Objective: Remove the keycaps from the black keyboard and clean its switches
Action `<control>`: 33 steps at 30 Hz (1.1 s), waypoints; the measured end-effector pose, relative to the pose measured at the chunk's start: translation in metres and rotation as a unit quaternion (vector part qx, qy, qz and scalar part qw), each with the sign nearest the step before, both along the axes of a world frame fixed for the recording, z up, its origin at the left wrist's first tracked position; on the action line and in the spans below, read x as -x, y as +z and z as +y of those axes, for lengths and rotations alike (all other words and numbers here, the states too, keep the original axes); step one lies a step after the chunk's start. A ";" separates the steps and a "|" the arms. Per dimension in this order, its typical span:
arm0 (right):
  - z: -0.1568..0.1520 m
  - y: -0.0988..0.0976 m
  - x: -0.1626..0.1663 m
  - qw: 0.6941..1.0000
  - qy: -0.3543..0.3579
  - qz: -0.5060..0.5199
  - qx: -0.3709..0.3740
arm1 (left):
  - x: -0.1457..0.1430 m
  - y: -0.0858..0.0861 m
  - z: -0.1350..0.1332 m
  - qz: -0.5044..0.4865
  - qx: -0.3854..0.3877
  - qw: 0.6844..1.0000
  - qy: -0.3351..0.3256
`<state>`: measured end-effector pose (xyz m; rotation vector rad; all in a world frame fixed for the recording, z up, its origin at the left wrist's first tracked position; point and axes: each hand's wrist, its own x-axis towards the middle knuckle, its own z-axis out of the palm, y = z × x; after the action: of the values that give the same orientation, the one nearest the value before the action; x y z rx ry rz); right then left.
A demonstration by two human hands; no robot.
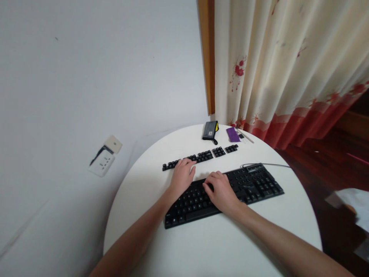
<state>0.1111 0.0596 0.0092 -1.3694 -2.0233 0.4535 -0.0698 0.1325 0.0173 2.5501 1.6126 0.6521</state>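
Observation:
A black keyboard [198, 206] lies at a slant across the round white table, its cable running off to the right. Behind it is a row of loose black keycaps [205, 155], set out in groups. My left hand [182, 175] reaches past the keyboard's back left edge; its fingers stretch over the left part of the keycap row, thumb apart. My right hand [220, 189] rests over the upper middle of the keyboard with its fingers curled down and pinched together. Whatever the right fingertips grip is hidden beneath them.
At the table's [135, 192] back stands a dark grey pouch [210, 130] with a strap. Beside it lie a purple cloth [233, 134] and a thin pale stick [246, 136]. A wall with a socket [102, 163] borders the left; a floral curtain [268, 77] hangs behind.

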 end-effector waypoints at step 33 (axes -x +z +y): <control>0.020 0.011 -0.023 0.996 -0.037 0.076 -0.014 | -0.006 -0.014 0.021 0.008 0.074 0.997 -0.037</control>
<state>0.1336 0.0801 0.0198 -1.3467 -1.8445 0.4805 -0.0642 0.1535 0.0037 2.5009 1.5018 0.4880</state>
